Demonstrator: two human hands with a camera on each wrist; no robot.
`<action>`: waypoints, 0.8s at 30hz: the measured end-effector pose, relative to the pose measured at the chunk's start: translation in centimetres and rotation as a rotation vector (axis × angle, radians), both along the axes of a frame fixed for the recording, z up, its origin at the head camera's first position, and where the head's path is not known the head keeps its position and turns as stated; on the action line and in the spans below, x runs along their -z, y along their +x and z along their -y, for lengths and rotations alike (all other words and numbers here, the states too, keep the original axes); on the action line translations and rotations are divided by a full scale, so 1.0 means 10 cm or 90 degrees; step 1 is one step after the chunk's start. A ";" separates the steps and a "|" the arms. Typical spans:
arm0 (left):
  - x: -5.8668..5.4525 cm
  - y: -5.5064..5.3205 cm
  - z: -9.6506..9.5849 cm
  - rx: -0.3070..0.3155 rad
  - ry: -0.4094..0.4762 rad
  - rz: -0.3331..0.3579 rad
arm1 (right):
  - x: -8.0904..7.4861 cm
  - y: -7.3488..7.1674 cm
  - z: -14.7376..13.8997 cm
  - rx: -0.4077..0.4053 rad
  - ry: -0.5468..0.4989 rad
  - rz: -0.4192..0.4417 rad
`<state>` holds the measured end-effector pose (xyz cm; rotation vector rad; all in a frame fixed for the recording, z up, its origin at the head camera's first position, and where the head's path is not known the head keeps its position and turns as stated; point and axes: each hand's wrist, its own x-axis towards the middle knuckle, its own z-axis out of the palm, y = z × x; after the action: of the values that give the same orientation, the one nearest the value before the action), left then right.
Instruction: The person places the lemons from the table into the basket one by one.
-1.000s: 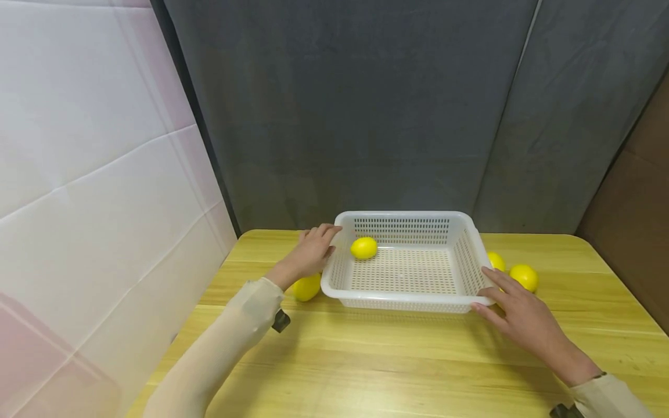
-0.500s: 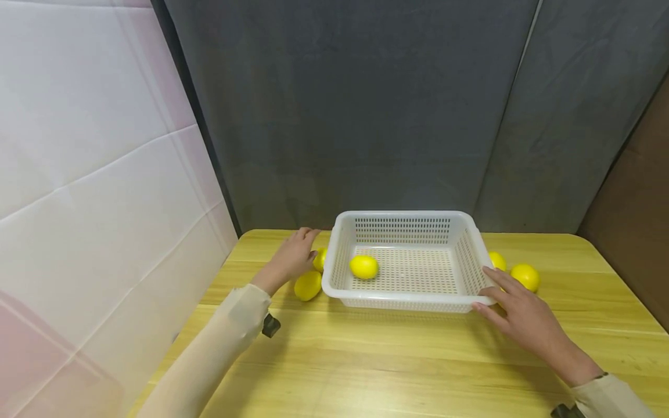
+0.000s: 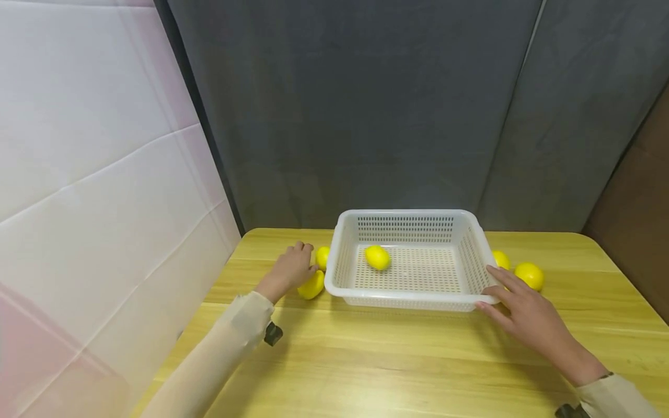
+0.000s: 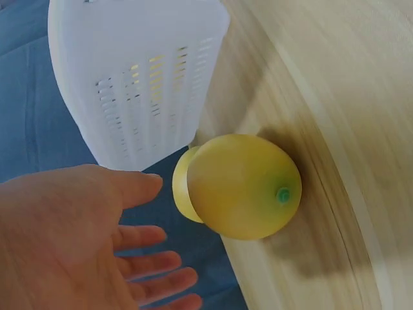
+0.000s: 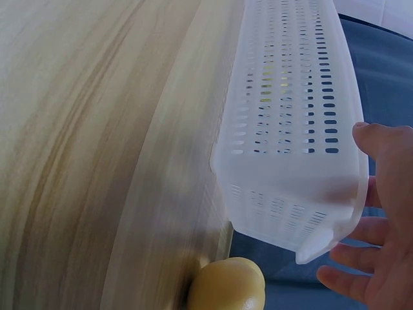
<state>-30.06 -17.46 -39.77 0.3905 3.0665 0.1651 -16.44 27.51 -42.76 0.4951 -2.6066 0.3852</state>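
Note:
A white plastic basket [image 3: 413, 299] with slotted walls stands on the table, one yellow lemon [image 3: 377, 258] lying inside it. My left hand [image 3: 289, 270] is left of the basket, beside a rear lemon [image 3: 322, 258] and a front lemon [image 3: 312, 285]. In the left wrist view its fingers are extended and apart from the large lemon [image 4: 245, 187], which partly hides the other. My right hand [image 3: 528, 313] holds the basket's near right corner, thumb at the front rim and fingers over the side rim. The right wrist view shows the thumb against the rim [image 5: 358, 155].
Two more lemons sit right of the basket: one [image 3: 502, 259] partly hidden by its wall, another [image 3: 529, 276] just behind the right hand. The wooden table [image 3: 366, 360] ends at a dark grey panel [image 3: 355, 116]. A white panel [image 3: 104, 191] stands at the left.
My left hand has come off the basket's left rim and moved left and down toward the lemons there. The lemon inside has rolled forward, then back and right. The right hand stays put.

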 end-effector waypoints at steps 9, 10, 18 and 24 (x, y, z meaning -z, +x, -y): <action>0.00 0.08 -0.05 -0.036 -0.038 0.043 | -0.01 0.00 -0.01 0.011 0.004 0.013; 0.01 0.08 -0.05 -0.037 -0.040 0.047 | -0.01 -0.01 -0.01 0.012 0.004 0.015; 0.10 0.12 -0.06 -0.034 -0.038 0.067 | 0.00 0.01 0.00 0.007 0.003 0.015; 0.13 0.11 -0.08 -0.033 -0.042 0.078 | 0.01 0.01 0.00 0.007 0.000 0.017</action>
<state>-28.93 -16.68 -41.11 0.2858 2.9531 0.0853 -16.36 27.52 -42.82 0.4777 -2.6339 0.3901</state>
